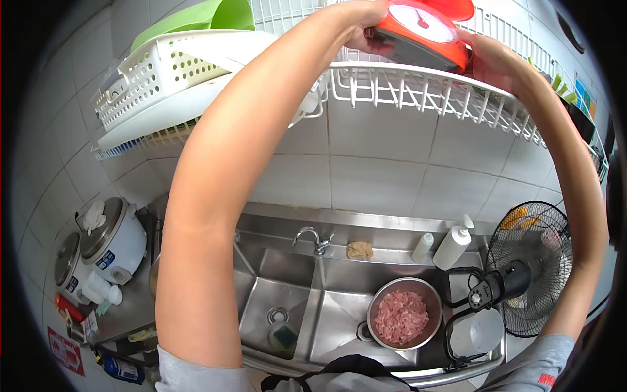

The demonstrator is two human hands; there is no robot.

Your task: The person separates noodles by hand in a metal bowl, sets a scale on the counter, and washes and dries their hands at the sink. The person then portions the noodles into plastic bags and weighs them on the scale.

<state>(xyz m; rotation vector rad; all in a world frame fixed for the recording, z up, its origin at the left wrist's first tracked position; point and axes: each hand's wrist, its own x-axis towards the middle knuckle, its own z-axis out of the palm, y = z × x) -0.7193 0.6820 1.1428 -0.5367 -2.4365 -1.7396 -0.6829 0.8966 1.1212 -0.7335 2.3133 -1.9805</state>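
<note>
Both my arms reach up to a white wire rack [392, 91] on the tiled wall. Between my hands is a red kitchen scale [428, 39] with a round white dial, tilted at the rack's front edge. My left hand [367, 27] grips its left side, fingers curled under the dark grey base. On the opposite side my right hand [490, 62] holds the red body, its fingers partly hidden behind the scale. A red pan [450, 8] shows at the top, cut off by the frame. Whether the scale rests on the rack I cannot tell.
A white perforated basket [170, 65] sits left on the rack. Below, a metal bowl of raw meat [401, 313] stands in the double sink [339, 340]. A pump bottle [454, 245] and black fan [529, 274] are right; rice cookers [117, 242] stand left.
</note>
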